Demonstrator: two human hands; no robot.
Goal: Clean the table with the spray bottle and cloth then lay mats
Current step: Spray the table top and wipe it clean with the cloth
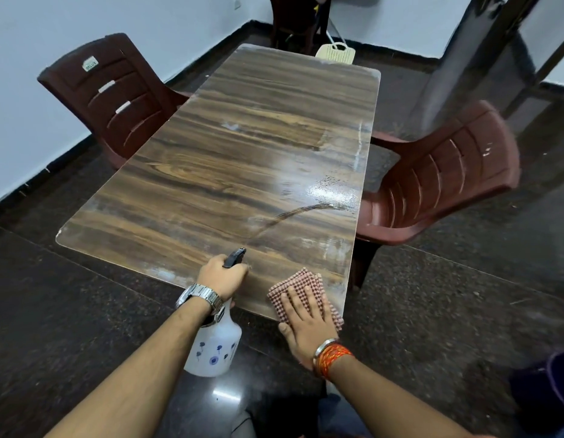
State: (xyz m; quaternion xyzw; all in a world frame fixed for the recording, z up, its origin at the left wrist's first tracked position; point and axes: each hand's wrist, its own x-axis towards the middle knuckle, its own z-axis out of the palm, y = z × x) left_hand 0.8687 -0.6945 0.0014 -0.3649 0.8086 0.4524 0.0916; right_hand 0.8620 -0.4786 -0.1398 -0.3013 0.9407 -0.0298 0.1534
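Observation:
A long wood-grain table stretches away from me. My left hand grips the black trigger head of a white spray bottle with blue flower prints, held over the table's near edge. A thin stream arcs from the nozzle to a wet, shiny patch near the right edge. My right hand presses flat, fingers spread, on a folded red-and-white checked cloth at the near right corner. No mats are in view.
A dark red plastic chair stands at the table's left side, another at the right. A third chair and a cream object sit beyond the far end. Dark stone floor surrounds the table.

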